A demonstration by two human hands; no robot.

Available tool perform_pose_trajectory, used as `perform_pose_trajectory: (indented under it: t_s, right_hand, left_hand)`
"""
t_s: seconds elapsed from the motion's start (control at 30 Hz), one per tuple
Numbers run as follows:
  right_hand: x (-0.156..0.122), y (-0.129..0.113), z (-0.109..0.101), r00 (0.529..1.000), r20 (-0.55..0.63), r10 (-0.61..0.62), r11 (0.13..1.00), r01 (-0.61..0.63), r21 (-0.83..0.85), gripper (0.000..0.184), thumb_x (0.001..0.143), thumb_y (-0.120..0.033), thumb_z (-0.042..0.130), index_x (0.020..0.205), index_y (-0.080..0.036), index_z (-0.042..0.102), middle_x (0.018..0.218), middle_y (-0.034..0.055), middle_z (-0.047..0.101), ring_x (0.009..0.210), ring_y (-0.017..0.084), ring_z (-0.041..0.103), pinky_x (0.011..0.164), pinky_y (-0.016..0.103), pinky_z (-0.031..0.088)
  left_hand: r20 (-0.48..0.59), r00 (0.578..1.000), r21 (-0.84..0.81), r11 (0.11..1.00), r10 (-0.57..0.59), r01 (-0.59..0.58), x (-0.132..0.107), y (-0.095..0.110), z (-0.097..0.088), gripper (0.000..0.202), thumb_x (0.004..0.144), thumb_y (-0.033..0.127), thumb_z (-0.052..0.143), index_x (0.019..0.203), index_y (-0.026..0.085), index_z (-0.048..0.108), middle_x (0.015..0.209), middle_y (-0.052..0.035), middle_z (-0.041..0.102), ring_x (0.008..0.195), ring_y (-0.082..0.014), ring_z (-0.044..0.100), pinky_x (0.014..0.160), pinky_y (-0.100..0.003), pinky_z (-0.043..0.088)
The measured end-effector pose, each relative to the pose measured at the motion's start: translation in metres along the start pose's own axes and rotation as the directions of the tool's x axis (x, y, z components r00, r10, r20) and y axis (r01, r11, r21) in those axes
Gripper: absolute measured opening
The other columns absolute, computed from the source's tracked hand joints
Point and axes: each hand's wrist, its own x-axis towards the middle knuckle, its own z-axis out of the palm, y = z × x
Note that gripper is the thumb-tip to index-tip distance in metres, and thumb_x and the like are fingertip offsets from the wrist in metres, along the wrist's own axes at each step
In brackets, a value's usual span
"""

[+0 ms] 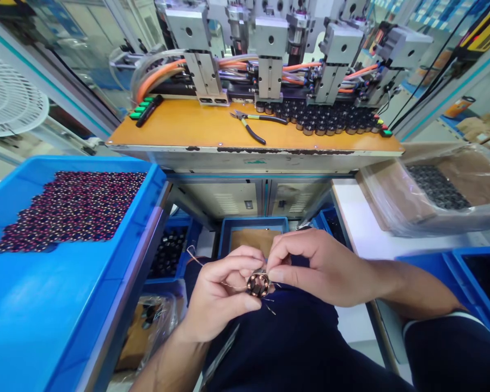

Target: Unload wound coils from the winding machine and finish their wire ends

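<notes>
Over my lap, my left hand (224, 291) grips a small round motor stator (258, 284) between thumb and fingers. Copper windings ring its inside, and thin wire ends stick out on both sides. A longer looped wire (193, 253) trails past the left hand's fingers. My right hand (310, 264) is closed in a pinch at the stator's upper right edge, where a thin wire end shows near the fingertips. Exactly what lies between those fingertips is too small to tell.
Side cutters (255, 122) lie opened on the orange bench (179, 128), beside rows of black cylindrical parts (330, 117). A blue tray (24, 321) of wound parts stands left; a plastic-lined carton (384, 190) stands right. Machine heads (269, 54) rise behind the bench.
</notes>
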Motion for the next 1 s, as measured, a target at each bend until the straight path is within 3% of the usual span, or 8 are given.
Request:
perform_pose_trajectory:
  t_s: [0.5,1.0]
  right_hand:
    - [-0.0031,-0.0019,0.0002,1.0,-0.002,-0.005,0.999,0.004,-0.048,0.015,0.093,-0.017,0.062,0.081,-0.012,0.068,0.077,0.0001,0.066,0.071,0.008,0.058,0.07,0.019,0.044]
    - [-0.0077,0.0008,0.0047,1.0,-0.012,-0.028,0.999,0.028,-0.032,0.014,0.092,-0.016,0.062,0.08,-0.012,0.066,0.075,0.0007,0.067,0.068,0.008,0.06,0.068,0.019,0.048]
  left_hand:
    - [-0.027,0.999,-0.014,0.999,0.043,-0.044,0.0042,-0.0006,0.0006,0.034,0.061,0.023,0.092,0.093,0.023,0.079,0.091,-0.0034,0.062,0.069,-0.0092,0.062,0.061,-0.019,0.055]
    - [0.006,0.998,-0.005,0.998,0.065,-0.065,0.0044,-0.0012,0.0011,0.035,0.064,0.025,0.091,0.097,0.024,0.078,0.093,-0.0019,0.059,0.071,-0.0064,0.058,0.061,-0.015,0.051]
